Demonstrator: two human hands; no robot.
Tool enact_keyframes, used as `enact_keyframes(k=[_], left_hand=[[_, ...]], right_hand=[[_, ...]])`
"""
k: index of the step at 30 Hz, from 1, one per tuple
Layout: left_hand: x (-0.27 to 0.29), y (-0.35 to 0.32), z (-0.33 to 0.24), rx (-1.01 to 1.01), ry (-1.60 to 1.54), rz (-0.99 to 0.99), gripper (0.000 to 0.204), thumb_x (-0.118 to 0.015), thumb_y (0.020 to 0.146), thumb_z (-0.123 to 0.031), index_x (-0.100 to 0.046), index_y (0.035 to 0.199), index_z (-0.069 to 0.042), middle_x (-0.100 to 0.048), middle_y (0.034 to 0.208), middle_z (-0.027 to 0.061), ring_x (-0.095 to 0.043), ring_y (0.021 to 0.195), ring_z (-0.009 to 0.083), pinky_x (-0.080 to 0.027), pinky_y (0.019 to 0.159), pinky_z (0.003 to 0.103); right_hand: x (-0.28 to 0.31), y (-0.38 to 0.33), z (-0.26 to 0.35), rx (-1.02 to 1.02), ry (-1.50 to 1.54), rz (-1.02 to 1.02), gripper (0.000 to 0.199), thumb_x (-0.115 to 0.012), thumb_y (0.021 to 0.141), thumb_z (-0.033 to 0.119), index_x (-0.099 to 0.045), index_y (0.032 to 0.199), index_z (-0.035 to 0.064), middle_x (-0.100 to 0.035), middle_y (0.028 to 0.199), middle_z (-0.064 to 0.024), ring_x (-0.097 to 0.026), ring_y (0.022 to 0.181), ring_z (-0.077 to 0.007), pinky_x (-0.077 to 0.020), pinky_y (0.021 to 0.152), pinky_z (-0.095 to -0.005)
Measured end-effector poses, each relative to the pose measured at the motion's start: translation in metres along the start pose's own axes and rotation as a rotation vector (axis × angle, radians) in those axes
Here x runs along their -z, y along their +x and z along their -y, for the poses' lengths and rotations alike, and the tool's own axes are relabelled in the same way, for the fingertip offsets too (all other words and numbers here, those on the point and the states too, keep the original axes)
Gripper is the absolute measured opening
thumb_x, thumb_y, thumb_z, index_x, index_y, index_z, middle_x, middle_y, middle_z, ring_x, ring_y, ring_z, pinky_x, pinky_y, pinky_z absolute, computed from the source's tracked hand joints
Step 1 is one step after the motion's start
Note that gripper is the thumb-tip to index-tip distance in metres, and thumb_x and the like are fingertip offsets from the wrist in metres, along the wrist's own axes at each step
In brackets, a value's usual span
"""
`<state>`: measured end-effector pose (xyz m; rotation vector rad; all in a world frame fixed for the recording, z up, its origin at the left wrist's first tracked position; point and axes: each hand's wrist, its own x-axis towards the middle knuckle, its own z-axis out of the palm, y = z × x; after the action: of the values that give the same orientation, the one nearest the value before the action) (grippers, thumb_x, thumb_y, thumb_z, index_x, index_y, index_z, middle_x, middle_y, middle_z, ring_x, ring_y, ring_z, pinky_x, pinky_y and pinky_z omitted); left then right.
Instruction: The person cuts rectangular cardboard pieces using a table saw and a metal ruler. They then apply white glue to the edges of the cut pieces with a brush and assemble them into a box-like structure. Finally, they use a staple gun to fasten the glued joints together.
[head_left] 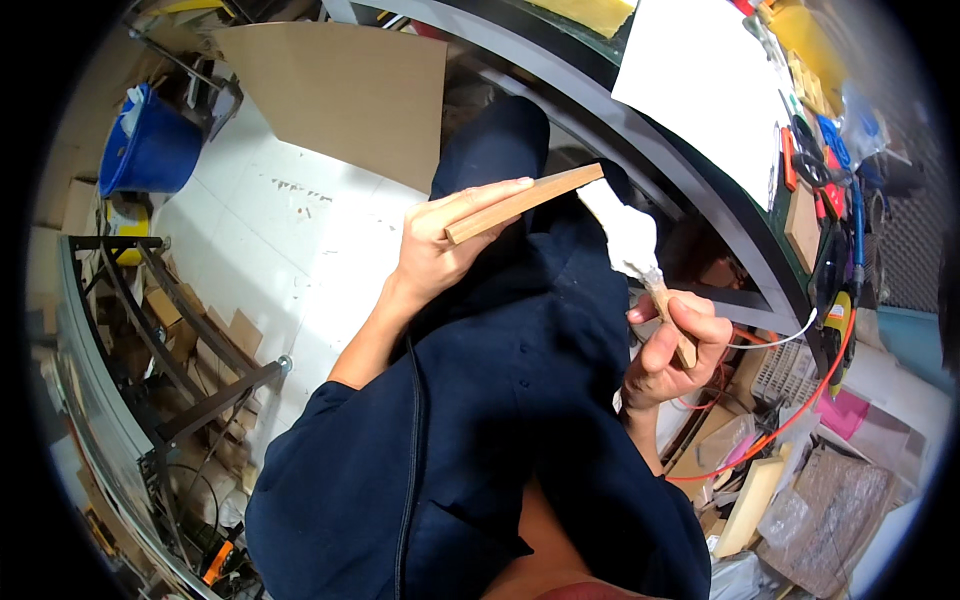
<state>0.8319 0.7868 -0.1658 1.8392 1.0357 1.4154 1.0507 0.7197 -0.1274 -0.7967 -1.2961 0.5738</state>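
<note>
My left hand grips a narrow wooden board, thumb and fingers on either side of it. The board is held edge-up above my lap and slants up to the right. Wrapped around a wooden handle, the fingers of my right hand hold a paintbrush whose head looks white all over. The tip of the brush is at the board's far right end; whether it touches cannot be made out. Part of my left hand is hidden behind the board.
A workbench with a white sheet and several hand tools curves along the right. Cardboard leans at the back left, near a blue bucket. A metal frame stands left. An orange cable runs at the right.
</note>
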Motion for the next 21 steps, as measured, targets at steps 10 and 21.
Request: enact_keyframes(k=[10,21], left_hand=[[-0.006,-0.004,0.002,0.003,-0.005,0.012,0.039,-0.069,0.076,0.005,-0.067,0.114,-0.002,-0.069,0.112,0.0115,-0.069,0.095,0.0237,-0.055,0.081,0.028],[-0.006,-0.002,-0.002,0.034,0.006,0.007,0.029,-0.066,0.082,0.002,-0.068,0.111,0.001,-0.07,0.109,0.0126,-0.07,0.095,0.0217,-0.053,0.083,0.028]], right_hand=[[-0.004,0.003,-0.001,0.064,-0.12,0.078,0.02,-0.068,0.087,0.004,-0.052,0.098,0.0011,-0.065,0.084,-0.0148,-0.064,0.065,-0.016,-0.0486,0.06,-0.0224],[-0.006,0.005,0.0,-0.035,-0.23,-0.006,0.02,-0.07,0.085,0.006,-0.052,0.09,0.0016,-0.065,0.079,-0.013,-0.062,0.062,-0.0155,-0.0482,0.055,-0.0242]])
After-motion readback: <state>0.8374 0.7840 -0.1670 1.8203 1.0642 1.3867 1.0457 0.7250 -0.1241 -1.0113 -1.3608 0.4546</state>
